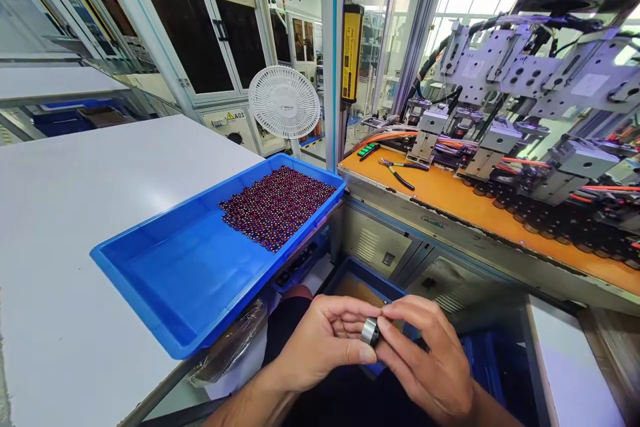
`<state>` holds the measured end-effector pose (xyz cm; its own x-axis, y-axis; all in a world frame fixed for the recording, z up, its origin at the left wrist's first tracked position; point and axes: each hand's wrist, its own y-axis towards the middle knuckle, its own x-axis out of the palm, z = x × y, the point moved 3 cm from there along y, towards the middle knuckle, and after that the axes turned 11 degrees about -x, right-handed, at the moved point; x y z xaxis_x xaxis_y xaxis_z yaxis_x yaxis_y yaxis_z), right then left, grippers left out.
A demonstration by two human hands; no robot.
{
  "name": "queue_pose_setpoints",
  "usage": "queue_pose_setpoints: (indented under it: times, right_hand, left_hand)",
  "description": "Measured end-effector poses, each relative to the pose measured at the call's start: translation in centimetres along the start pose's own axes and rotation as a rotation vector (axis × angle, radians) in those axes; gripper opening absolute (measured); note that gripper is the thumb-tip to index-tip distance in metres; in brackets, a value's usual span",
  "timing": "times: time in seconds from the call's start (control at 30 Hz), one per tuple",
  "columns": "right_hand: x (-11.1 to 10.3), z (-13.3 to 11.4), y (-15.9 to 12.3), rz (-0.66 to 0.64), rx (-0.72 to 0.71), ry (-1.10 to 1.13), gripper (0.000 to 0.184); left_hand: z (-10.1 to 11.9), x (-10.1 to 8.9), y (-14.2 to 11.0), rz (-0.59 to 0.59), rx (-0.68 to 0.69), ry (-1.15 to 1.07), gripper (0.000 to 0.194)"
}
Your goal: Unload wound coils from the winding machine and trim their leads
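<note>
My left hand [325, 343] and my right hand [425, 360] meet low in the view, above my lap. Between their fingertips they pinch a small dark cylindrical part with a shiny metal band [371, 331]. Both hands have their fingers curled around it. A blue plastic tray [165, 280] rests on the white table [75, 213] to the left of my hands. Several small dark red and purple round parts [277, 203] lie packed in its far corner.
An orange-topped machine bench [465, 203] with grey fixtures and cables runs along the right. Pliers [397, 170] lie on it. A white fan [284, 103] stands behind the tray. A yellow sensor bar [351, 53] hangs on the frame post. A blue bin [365, 283] sits under the bench.
</note>
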<state>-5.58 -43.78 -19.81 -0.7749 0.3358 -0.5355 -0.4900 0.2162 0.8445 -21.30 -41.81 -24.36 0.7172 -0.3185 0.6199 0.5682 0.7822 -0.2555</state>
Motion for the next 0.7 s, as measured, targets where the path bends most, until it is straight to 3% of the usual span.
queue_pose_setpoints:
  times: [0.23, 0.4, 0.7]
  right_hand:
    - [0.16, 0.16, 0.04, -0.009, -0.018, 0.009, 0.020]
    - [0.36, 0.29, -0.04, -0.019, -0.058, -0.044, 0.015]
    - [0.35, 0.67, -0.63, -0.078, -0.271, -0.333, 0.016]
  left_hand:
    - [-0.01, -0.41, 0.04, 0.051, -0.062, -0.006, 0.042]
    - [0.03, -0.56, 0.13, 0.070, -0.079, 0.006, 0.044]
    - [-0.29, -0.58, 0.20, 0.136, -0.124, 0.032, 0.054]
